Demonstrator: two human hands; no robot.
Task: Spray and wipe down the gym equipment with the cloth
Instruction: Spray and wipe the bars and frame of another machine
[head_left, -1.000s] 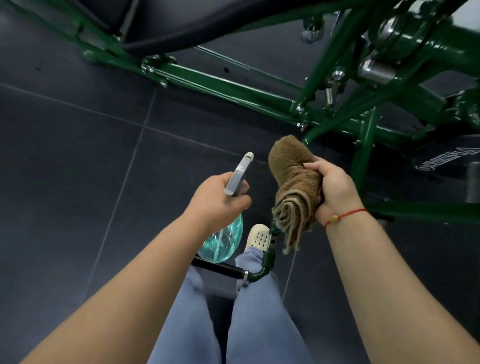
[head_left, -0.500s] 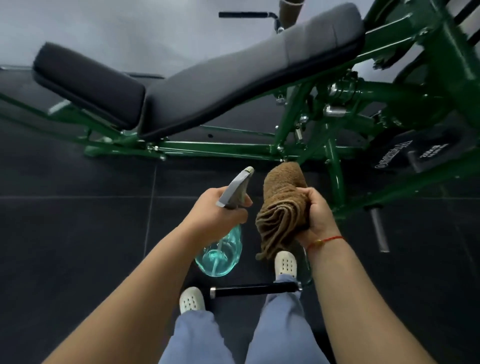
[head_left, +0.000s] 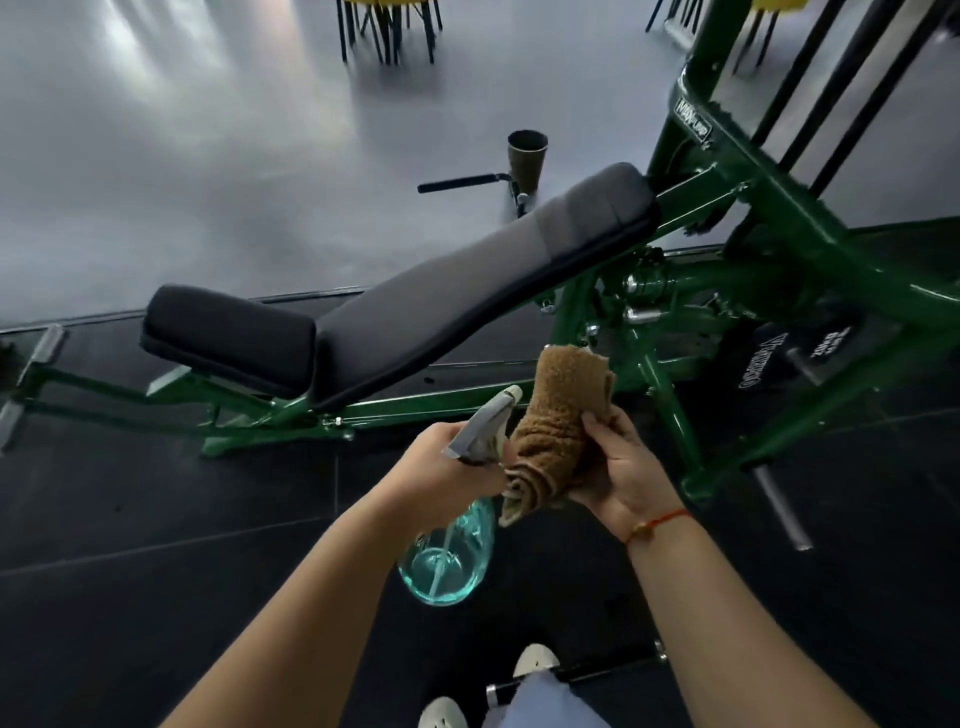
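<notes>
Your left hand (head_left: 441, 475), grip wrapped tight round neck of spray bottle (head_left: 452, 551), nozzle aimed forward toward bench pad (head_left: 441, 306). Bottle clear teal, hangs below fist, above dark floor (head_left: 130, 519). Your right hand (head_left: 621, 478), grip clamped on folded brown cloth (head_left: 558, 415), cloth standing upright, touching sprayer head. Both held close together, in front of green frame (head_left: 670, 410), short of pad. Pad black, inclined, rising to right. Your white shoes (head_left: 535, 660) at bottom edge.
</notes>
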